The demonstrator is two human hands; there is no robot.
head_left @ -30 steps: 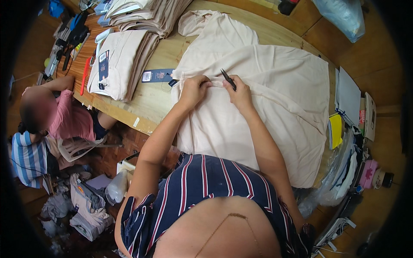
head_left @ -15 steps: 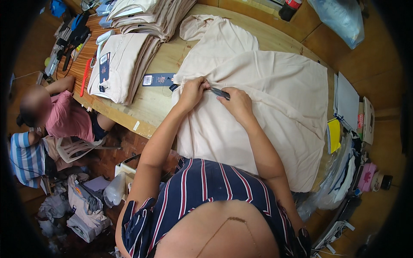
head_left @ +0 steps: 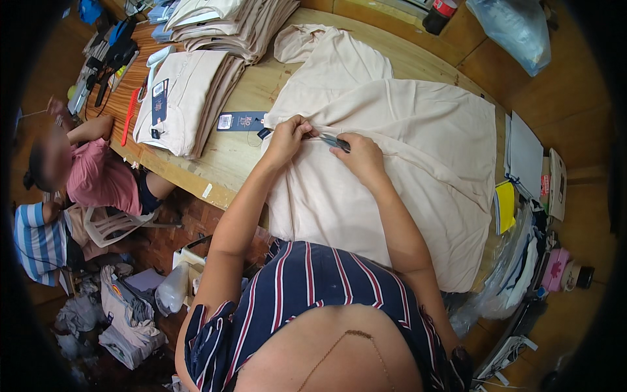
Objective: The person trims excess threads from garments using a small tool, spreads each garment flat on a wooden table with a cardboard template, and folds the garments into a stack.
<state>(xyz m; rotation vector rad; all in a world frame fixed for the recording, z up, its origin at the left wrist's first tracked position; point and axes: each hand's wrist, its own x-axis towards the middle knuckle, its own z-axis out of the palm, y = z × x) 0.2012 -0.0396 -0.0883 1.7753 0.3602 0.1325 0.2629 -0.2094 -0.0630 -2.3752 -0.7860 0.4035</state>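
Note:
A cream garment (head_left: 434, 150) lies spread over the wooden table in front of me, its cloth wrinkled between my hands. My left hand (head_left: 289, 140) is closed in a pinch on the garment's cloth near its left edge. In my right hand (head_left: 363, 158) I grip small dark thread snips (head_left: 336, 142), their blades pointing left toward my left fingertips. The blade tips are close to the cloth; whether they touch it I cannot tell. Beside my left hand, a dark blue hang tag (head_left: 239, 121) lies on the table, next to the garment's edge.
Folded cream garments (head_left: 186, 98) are stacked to the left, with a taller pile (head_left: 228, 26) behind. A red comb (head_left: 130, 117) lies at the table's left. Papers (head_left: 524, 153) and a yellow packet (head_left: 505, 208) line the right edge. A person in pink (head_left: 98, 176) sits at the left.
The snips' blades look slightly further apart, and my left fingers have shifted a little on the cloth. At the left, a raised hand has come into view near the seated person.

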